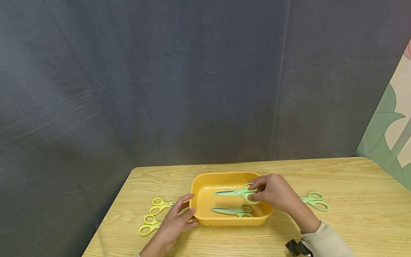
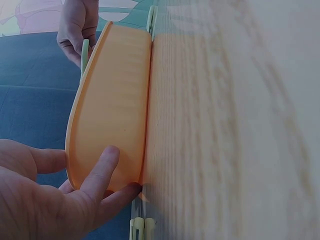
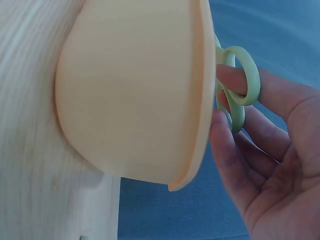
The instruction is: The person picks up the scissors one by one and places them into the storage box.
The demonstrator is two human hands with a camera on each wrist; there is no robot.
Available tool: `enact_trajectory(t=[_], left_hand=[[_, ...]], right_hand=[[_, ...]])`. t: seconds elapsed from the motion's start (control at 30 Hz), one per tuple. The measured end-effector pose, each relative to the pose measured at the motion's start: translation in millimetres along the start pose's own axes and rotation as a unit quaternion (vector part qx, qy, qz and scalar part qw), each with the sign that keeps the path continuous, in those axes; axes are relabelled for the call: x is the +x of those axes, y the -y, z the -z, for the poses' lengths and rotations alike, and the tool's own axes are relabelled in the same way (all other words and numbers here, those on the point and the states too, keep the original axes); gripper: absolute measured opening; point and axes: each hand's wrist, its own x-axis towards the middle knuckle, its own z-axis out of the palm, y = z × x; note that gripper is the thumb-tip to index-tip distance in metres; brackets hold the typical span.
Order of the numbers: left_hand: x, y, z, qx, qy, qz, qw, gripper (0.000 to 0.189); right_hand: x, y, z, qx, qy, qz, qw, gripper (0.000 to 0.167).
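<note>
My right hand (image 1: pixel 277 192) grips a pair of green scissors (image 1: pixel 236 193) by its handle loops, above the yellow plastic bin (image 1: pixel 231 222). In the right wrist view, a finger goes through one handle loop (image 3: pixel 252 75) beside the bin's rim. The scissors' blades point left. Another green pair of scissors (image 1: pixel 226 211) lies inside the bin, also pointing left. My left hand (image 1: pixel 174 219) rests its extended fingers against the bin's left end. In the left wrist view, those fingers (image 2: pixel 102 172) touch the outer wall and rim.
Two yellow pairs of scissors, one farther back (image 1: pixel 158 206) and one nearer (image 1: pixel 149 225), lie left of the bin, partly hidden by my left hand. Another green pair (image 1: pixel 316 201) lies on the wooden table (image 1: pixel 353 221) beyond my right wrist. A dark curtain (image 1: pixel 205 89) hangs behind the table.
</note>
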Motion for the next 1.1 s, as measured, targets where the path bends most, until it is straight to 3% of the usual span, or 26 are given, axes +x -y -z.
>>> enact_trajectory(t=[1.1], left_hand=[[0.8, 0.7, -1.1, -0.008, -0.002, -0.002, 1.0, 0.054]], right_hand=[[2.0, -5.5, -14.6, -0.058, -0.009, -0.008, 0.9982, 0.015]])
